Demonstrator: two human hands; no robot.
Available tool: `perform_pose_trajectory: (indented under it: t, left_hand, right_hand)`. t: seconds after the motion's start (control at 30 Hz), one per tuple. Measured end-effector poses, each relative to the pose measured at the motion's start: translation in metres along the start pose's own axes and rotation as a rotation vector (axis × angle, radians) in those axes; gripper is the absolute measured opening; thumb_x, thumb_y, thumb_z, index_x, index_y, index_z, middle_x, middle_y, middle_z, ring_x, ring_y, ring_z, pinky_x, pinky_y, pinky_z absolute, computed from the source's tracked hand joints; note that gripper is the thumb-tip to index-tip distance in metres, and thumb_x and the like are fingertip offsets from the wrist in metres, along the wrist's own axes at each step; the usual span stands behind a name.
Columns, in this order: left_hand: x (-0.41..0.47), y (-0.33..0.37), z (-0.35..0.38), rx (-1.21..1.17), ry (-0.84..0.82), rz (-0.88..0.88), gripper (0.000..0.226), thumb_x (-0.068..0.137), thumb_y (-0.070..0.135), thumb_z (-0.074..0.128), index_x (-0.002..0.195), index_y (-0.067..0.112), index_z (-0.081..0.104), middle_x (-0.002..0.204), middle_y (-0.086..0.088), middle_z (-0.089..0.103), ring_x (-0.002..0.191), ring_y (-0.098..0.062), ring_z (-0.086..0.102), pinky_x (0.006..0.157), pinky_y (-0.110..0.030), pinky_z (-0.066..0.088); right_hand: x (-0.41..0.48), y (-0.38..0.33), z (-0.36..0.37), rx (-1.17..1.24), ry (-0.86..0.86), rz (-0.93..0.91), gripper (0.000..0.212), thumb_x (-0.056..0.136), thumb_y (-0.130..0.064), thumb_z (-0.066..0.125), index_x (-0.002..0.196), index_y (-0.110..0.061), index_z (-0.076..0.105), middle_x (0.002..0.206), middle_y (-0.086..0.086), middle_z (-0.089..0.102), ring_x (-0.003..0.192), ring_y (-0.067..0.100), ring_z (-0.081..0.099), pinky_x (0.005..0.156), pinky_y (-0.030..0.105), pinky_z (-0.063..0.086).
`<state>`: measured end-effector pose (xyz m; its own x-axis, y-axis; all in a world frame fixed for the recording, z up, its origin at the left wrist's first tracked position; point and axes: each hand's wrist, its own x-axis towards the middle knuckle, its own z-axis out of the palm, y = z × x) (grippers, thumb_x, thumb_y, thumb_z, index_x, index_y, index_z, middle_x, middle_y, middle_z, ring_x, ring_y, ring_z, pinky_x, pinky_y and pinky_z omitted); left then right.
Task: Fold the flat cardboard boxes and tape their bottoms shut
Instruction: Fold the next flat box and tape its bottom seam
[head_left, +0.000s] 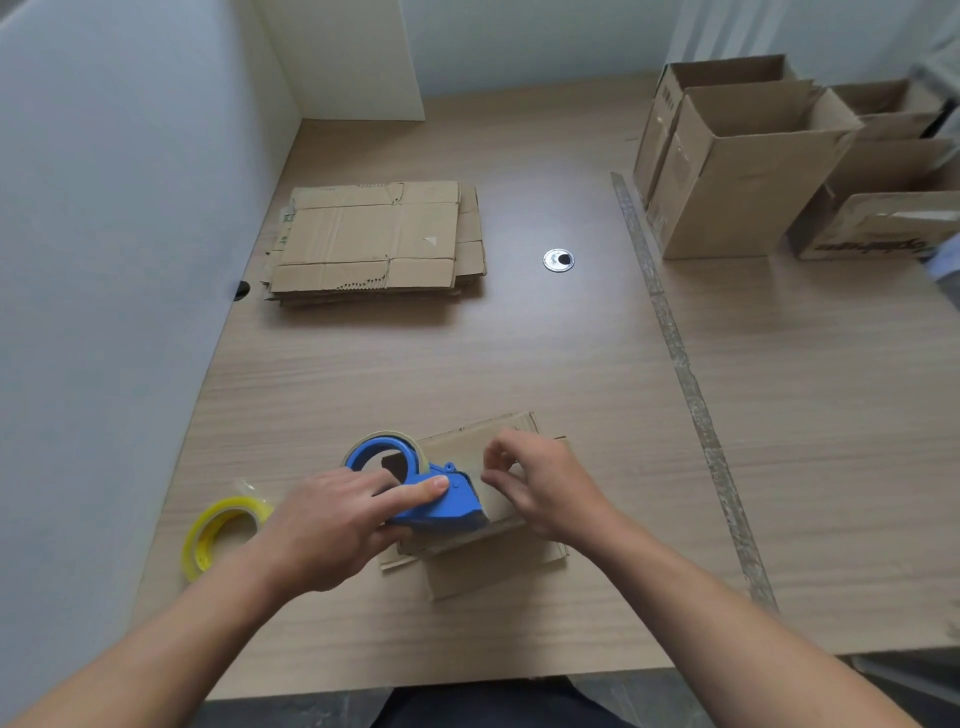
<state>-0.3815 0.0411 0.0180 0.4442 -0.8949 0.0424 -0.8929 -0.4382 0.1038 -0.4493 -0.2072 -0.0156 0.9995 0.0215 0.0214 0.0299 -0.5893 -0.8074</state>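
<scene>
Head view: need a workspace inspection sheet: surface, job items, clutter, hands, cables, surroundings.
Surface: wood-grain table with a round grommet in it.
Job's things: small box under the hands; blue tape dispenser on it; flat cardboard stack far left; open boxes far right.
Clutter: yellow tape roll left of the hands.
Grippers: left hand grips the tape dispenser; right hand curled at its front, pinch unclear.
Cables: nothing seen.
Surroundings: white partition on the left.

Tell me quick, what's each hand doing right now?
Left hand: grips the blue tape dispenser.
Right hand: fingers curled over the small cardboard box; whether they pinch anything cannot be told.
</scene>
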Motion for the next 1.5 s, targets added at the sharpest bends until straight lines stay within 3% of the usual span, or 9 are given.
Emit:
perform_pose_trajectory:
  t: [0.13, 0.27, 0.37, 0.6, 1.07, 1.27, 1.33, 1.43, 1.5]
  left_hand:
    - [0.0, 0.001, -0.004, -0.019, -0.037, -0.077, 0.089, 0.066, 0.029, 0.092, 0.139, 0.038, 0.04, 0.074, 0.011, 0.058, 0.053, -0.014, 0.055, 0.043, -0.021, 0.043]
    - [0.003, 0.004, -0.005, 0.006, -0.066, -0.088, 0.089, 0.067, 0.031, 0.091, 0.139, 0.041, 0.039, 0.073, 0.011, 0.057, 0.053, -0.014, 0.054, 0.043, -0.021, 0.041]
    - [0.01, 0.009, -0.007, 0.018, -0.076, -0.093, 0.091, 0.065, 0.033, 0.091, 0.139, 0.041, 0.038, 0.073, 0.012, 0.057, 0.052, -0.013, 0.054, 0.043, -0.021, 0.04]
    - [0.009, 0.012, -0.009, 0.017, -0.091, -0.108, 0.092, 0.06, 0.032, 0.094, 0.135, 0.039, 0.043, 0.068, 0.011, 0.054, 0.049, -0.014, 0.052, 0.043, -0.02, 0.033]
    - [0.014, 0.011, -0.01, 0.002, -0.134, -0.144, 0.092, 0.058, 0.034, 0.094, 0.135, 0.04, 0.044, 0.068, 0.013, 0.052, 0.047, -0.012, 0.051, 0.04, -0.021, 0.035]
    - [0.014, 0.012, -0.013, 0.02, -0.168, -0.153, 0.094, 0.057, 0.037, 0.095, 0.136, 0.04, 0.043, 0.067, 0.014, 0.051, 0.046, -0.01, 0.05, 0.04, -0.019, 0.028]
    - [0.014, 0.012, -0.013, 0.011, -0.172, -0.15, 0.093, 0.059, 0.037, 0.094, 0.137, 0.04, 0.043, 0.068, 0.014, 0.051, 0.047, -0.01, 0.05, 0.04, -0.019, 0.031]
    - [0.015, 0.012, -0.014, 0.0, -0.178, -0.15, 0.092, 0.061, 0.037, 0.093, 0.138, 0.041, 0.042, 0.068, 0.015, 0.051, 0.048, -0.01, 0.051, 0.041, -0.019, 0.031]
    - [0.015, 0.012, -0.014, 0.01, -0.184, -0.146, 0.092, 0.061, 0.038, 0.092, 0.138, 0.041, 0.042, 0.068, 0.015, 0.05, 0.048, -0.01, 0.05, 0.041, -0.019, 0.027]
  right_hand:
    - [-0.007, 0.013, -0.016, 0.092, 0.088, 0.136, 0.008, 0.089, -0.014, 0.072, 0.084, -0.018, 0.066, 0.08, -0.01, 0.067, 0.075, 0.0, 0.06, 0.07, 0.015, 0.043]
    - [-0.017, 0.037, -0.042, 0.246, 0.127, 0.344, 0.013, 0.088, -0.018, 0.073, 0.079, -0.026, 0.066, 0.079, -0.005, 0.069, 0.075, 0.011, 0.064, 0.074, 0.03, 0.051]
    - [-0.01, 0.039, -0.042, 0.432, 0.138, 0.42, 0.013, 0.09, -0.011, 0.068, 0.081, -0.019, 0.066, 0.077, 0.0, 0.063, 0.075, 0.013, 0.057, 0.08, 0.044, 0.053]
    - [-0.004, 0.054, -0.05, 0.646, 0.104, 0.6, 0.016, 0.092, -0.007, 0.065, 0.08, -0.016, 0.062, 0.08, 0.001, 0.058, 0.079, 0.014, 0.056, 0.077, 0.038, 0.053]
    - [0.008, 0.071, -0.038, 0.48, 0.004, 0.741, 0.012, 0.096, -0.016, 0.06, 0.085, -0.019, 0.061, 0.087, 0.004, 0.062, 0.078, 0.017, 0.05, 0.062, 0.029, 0.036]
    - [0.013, 0.071, -0.034, 0.476, -0.119, 0.811, 0.009, 0.098, -0.027, 0.059, 0.108, -0.025, 0.06, 0.104, 0.0, 0.065, 0.094, 0.017, 0.056, 0.091, 0.046, 0.048]
    - [0.011, 0.071, -0.029, 0.458, -0.081, 0.813, 0.013, 0.097, -0.03, 0.06, 0.109, -0.024, 0.059, 0.107, 0.003, 0.061, 0.091, 0.017, 0.054, 0.095, 0.046, 0.049]
    - [0.005, 0.068, -0.02, 0.293, 0.129, 0.718, 0.013, 0.092, -0.032, 0.066, 0.095, -0.021, 0.059, 0.097, 0.0, 0.063, 0.084, 0.015, 0.056, 0.071, 0.027, 0.047]
    - [0.001, 0.064, -0.016, 0.244, 0.23, 0.625, 0.014, 0.091, -0.034, 0.066, 0.087, -0.022, 0.06, 0.088, -0.004, 0.064, 0.083, 0.015, 0.059, 0.066, 0.027, 0.045]
